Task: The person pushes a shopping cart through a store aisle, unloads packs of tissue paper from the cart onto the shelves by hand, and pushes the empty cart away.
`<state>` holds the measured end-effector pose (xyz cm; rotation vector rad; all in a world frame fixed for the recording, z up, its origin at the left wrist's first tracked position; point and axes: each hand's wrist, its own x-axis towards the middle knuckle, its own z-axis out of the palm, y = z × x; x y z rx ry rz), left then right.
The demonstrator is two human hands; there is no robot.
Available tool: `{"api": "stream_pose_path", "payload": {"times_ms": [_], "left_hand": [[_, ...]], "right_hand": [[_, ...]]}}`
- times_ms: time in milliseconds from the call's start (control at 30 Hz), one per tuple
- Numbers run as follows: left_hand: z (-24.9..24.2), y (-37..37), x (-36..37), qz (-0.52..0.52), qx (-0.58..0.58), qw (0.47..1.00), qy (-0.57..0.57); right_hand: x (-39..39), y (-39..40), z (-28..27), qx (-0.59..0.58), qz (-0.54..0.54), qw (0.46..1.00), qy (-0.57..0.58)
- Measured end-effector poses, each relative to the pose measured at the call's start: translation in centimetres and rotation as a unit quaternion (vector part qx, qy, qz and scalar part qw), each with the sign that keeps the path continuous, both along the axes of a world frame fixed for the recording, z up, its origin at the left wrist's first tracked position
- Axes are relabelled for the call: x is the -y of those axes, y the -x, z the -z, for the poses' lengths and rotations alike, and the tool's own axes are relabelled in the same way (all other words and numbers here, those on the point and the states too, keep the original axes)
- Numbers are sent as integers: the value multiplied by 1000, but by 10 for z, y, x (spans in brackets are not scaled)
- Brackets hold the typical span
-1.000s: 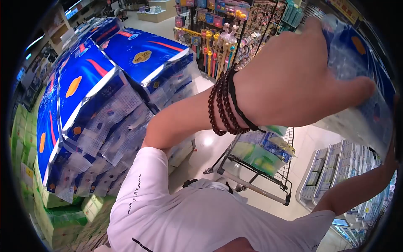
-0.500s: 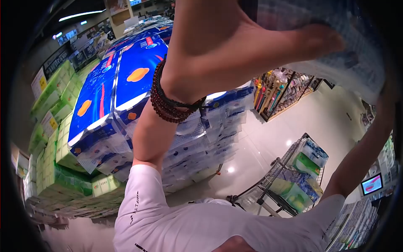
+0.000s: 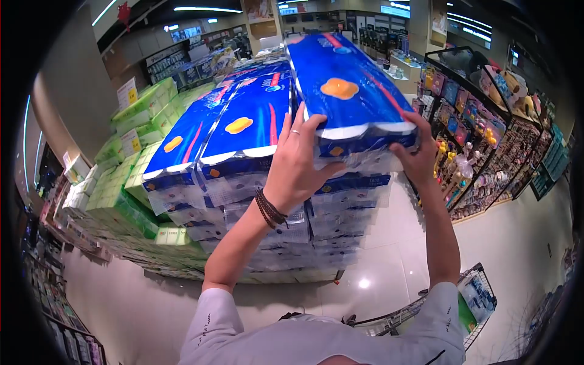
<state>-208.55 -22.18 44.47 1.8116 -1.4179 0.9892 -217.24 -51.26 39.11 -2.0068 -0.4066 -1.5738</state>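
A long blue tissue pack (image 3: 365,100) with an orange emblem and a red stripe lies at the top right of a tall stack. My left hand (image 3: 296,159), with a ring and dark bead bracelets at the wrist, grips its near left corner, thumb underneath. At the near right corner, my right hand (image 3: 418,153) has fingers along the side and the thumb at the front face. Matching blue packs (image 3: 252,125) lie directly to the left. Below, the stack (image 3: 344,213) shows clear-wrapped layers with blue bands.
Green packs (image 3: 118,191) with price signs (image 3: 129,94) stand at the left. A cart (image 3: 477,298) holding packs is at the lower right, near my right elbow. Beyond the pale floor (image 3: 389,261), a rack of small goods (image 3: 474,146) stands on the right.
My left hand has come down from high in front of the camera, and a blurred pack at upper right is gone from there. Both hands now grip the blue pack; the view has turned right.
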Motion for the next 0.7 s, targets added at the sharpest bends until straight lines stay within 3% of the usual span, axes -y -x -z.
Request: {"api": "stream_pose_path", "payload": {"times_ms": [67,100,133,333,400,500,533,600,667,700], "left_hand": [[28,-4,-5,-121,-24,986,-113],[34,-1,-5,-161,7,980,-117],[33,1,-3,-173,10,978,-115],[42,17,16,-234,9,969,-77],[45,31,24,-263,32,963,-50],[71,67,54,-105,53,993,13],[87,82,66,-34,64,997,27],[124,118,91,146,8,988,-41],[165,164,123,248,-80,960,-101],[185,187,135,291,-110,938,-152]], "right_hand": [[-9,-16,44,-98,3,995,-9],[-19,-17,48,-79,-32,995,-56],[-28,-20,51,-62,-66,991,-102],[-25,-21,46,-138,-131,973,-131],[-26,-9,42,-157,-73,981,-92],[-20,41,71,-227,-31,971,-71],[-17,68,90,-203,16,978,-48],[-10,136,134,-236,52,960,-139],[-4,208,194,-200,121,934,-269],[-9,250,217,-194,155,893,-376]]}}
